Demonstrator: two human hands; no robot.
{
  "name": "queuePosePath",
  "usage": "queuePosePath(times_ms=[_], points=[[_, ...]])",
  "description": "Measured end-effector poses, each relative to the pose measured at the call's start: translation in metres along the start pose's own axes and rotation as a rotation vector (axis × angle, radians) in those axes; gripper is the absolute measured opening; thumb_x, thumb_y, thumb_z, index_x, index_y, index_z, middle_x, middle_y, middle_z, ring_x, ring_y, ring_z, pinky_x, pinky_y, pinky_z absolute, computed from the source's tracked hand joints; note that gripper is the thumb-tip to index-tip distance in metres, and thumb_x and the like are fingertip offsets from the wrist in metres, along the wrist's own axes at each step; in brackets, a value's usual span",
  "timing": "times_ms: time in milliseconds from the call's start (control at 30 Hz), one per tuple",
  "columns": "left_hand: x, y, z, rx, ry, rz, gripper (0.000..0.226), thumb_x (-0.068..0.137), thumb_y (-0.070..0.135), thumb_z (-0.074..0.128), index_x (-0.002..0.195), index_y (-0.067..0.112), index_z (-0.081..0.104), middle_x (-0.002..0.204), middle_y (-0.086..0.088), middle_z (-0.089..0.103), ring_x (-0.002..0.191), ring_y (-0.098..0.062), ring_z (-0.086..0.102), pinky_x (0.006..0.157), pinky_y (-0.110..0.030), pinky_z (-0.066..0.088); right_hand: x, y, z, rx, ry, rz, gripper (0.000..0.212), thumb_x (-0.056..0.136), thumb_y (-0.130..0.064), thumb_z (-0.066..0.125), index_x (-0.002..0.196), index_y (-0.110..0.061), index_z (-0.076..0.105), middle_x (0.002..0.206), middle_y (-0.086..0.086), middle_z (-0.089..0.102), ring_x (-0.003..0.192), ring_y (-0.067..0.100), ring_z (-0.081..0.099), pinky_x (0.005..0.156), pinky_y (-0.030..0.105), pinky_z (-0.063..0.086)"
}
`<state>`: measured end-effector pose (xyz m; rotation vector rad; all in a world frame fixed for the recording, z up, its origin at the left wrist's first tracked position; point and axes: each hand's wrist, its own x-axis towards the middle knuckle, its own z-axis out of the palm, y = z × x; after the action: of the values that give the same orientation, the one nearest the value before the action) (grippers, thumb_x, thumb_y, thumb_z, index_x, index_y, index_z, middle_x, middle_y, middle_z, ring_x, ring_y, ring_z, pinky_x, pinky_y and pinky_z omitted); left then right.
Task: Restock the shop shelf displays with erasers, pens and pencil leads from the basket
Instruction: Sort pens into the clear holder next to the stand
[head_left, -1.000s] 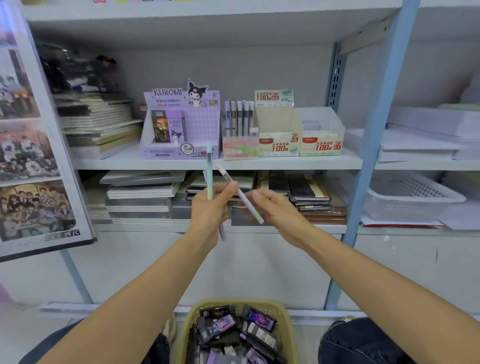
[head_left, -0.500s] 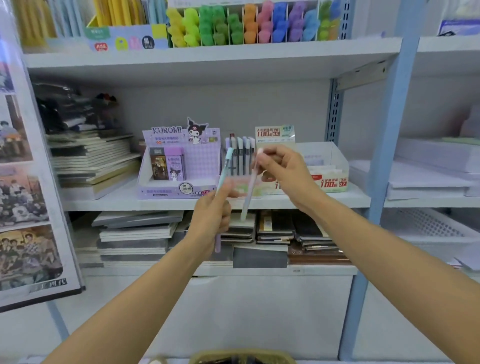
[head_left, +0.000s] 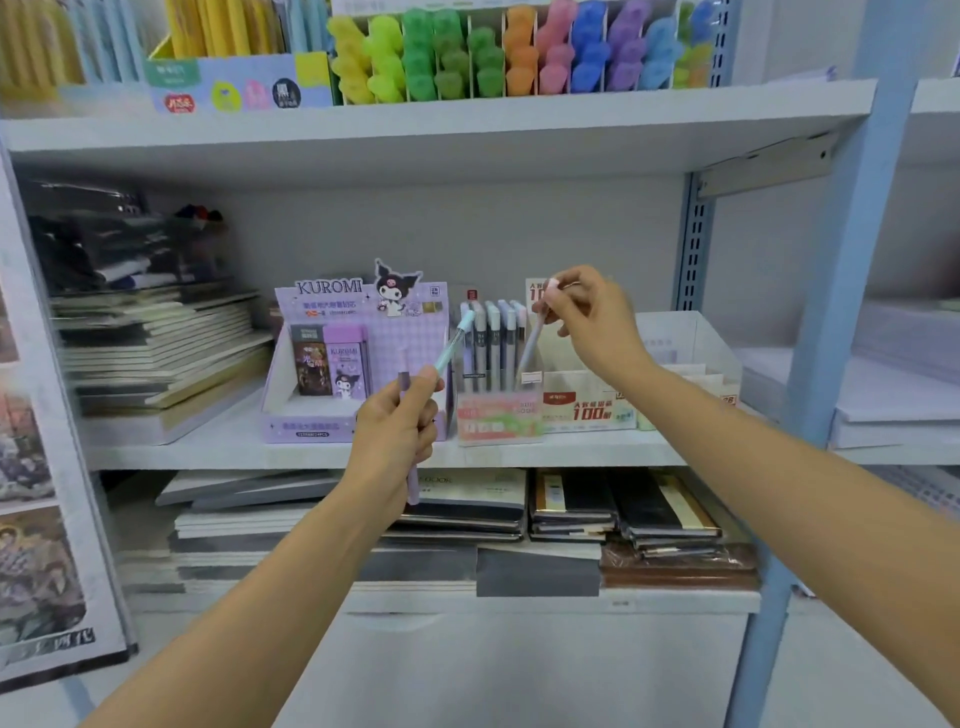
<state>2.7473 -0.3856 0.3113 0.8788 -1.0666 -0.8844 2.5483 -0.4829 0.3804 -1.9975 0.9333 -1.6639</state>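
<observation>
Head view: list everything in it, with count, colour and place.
top display: many pieces, yellow, green, orange, pink, blue, purple; top shelf
Kuromi box: one, purple; middle shelf
pen box: one, pink and clear, several upright pens inside; right of Kuromi box
lead boxes: at least two, white with red print; right of pen box
notebook stack: one, pale; middle shelf, left
lower notebooks: several stacks, black, grey, brown; bottom shelf
posters: several; far left
post: one, blue; right
mint pen: one; left hand
purple pen: one; left hand
pale pen: one; right hand, tip at pen box
left hand: grips two pens
right hand: fingers pinch pale pen
</observation>
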Motion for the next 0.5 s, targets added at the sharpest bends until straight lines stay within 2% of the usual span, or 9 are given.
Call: queuePosePath(times_ms=[100,200,267,367,433,500], points=[[0.004,-0.006,-0.004,0.012,0.001,-0.012,0.023,0.096,0.033,0.058,0.089,0.012,0.064,0.058,0.004,0.033,0.046,-0.009,0.022,0.038,-0.017,0.022,0.002,0.007,0.001,-0.050,-0.076,-0.030,0.005,0.100,-0.017,0.051,0.099,-0.014,0.055,0.088,0.003,0.072,0.075,0.001,0.066,0.063,0.011,0.048],[0.005,-0.010,-0.005,0.005,0.006,-0.029,0.023,0.095,0.034,0.059,0.088,0.013,0.064,0.058,0.004,0.035,0.045,-0.008,0.023,0.037,-0.017,0.022,0.007,0.006,-0.005,-0.100,-0.166,-0.031,0.005,0.099,-0.016,0.051,0.099,-0.013,0.056,0.090,0.005,0.073,0.077,0.009,0.068,0.068,0.019,0.054],[0.005,-0.011,-0.006,-0.005,0.011,-0.041,0.023,0.096,0.034,0.058,0.089,0.013,0.065,0.058,0.005,0.036,0.044,-0.008,0.024,0.037,-0.016,0.023,0.008,0.005,-0.006,-0.101,-0.192,-0.024,0.006,0.097,-0.015,0.055,0.102,-0.011,0.057,0.090,0.006,0.073,0.076,0.009,0.068,0.069,0.019,0.055],[0.003,-0.009,-0.006,0.000,0.005,-0.046,0.022,0.095,0.034,0.059,0.089,0.014,0.065,0.058,0.005,0.038,0.045,-0.007,0.025,0.038,-0.016,0.023,0.005,0.004,-0.001,-0.078,-0.161,-0.020,0.017,0.094,-0.014,0.060,0.111,-0.014,0.056,0.084,-0.001,0.073,0.071,0.001,0.067,0.066,0.014,0.053],[0.001,-0.007,-0.006,0.001,-0.003,-0.042,0.023,0.095,0.035,0.059,0.089,0.014,0.065,0.058,0.006,0.038,0.045,-0.007,0.025,0.038,-0.016,0.024,0.003,0.005,0.005,-0.108,-0.104,-0.039,0.013,0.092,-0.016,0.063,0.104,-0.018,0.058,0.084,-0.008,0.069,0.073,-0.003,0.064,0.065,0.013,0.050],[-0.002,-0.005,-0.006,0.007,-0.006,-0.044,0.023,0.094,0.035,0.060,0.090,0.013,0.066,0.058,0.006,0.038,0.046,-0.007,0.026,0.039,-0.016,0.024,0.002,0.008,0.010,-0.197,-0.050,-0.077,0.008,0.090,-0.020,0.066,0.096,-0.018,0.062,0.089,-0.008,0.064,0.078,0.002,0.058,0.070,0.016,0.047]])
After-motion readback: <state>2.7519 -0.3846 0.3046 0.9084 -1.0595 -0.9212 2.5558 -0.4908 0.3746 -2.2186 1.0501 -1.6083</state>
